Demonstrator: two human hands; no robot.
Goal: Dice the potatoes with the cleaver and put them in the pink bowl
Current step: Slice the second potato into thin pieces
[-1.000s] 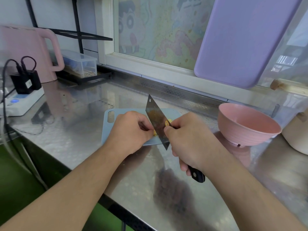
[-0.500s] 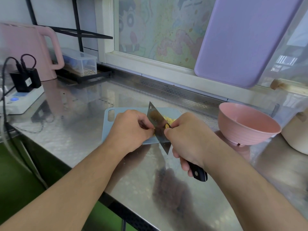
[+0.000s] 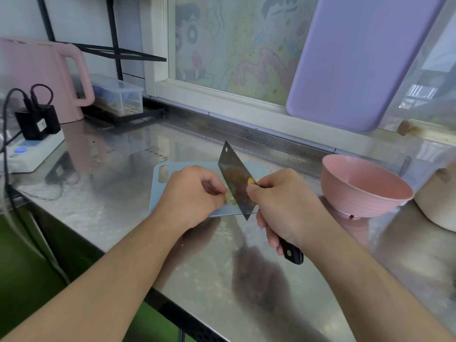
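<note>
The cleaver (image 3: 235, 181) was gripped by the right hand (image 3: 286, 206). Potato pieces (image 3: 230, 199) on the blue board (image 3: 160, 193), left of the pink bowl (image 3: 365, 186), were pinched by the curled left hand (image 3: 192, 196). Fingertips just beside the blade risked being nicked; pieces might scatter.

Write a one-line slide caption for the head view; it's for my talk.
Right hand chops potato with cleaver on blue board; left hand steadies it.

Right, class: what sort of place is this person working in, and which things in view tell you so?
Most likely a home kitchen. A steel counter holds a blue cutting board, the right hand grips a cleaver, and a pink kettle and pink bowl stand nearby.
</note>
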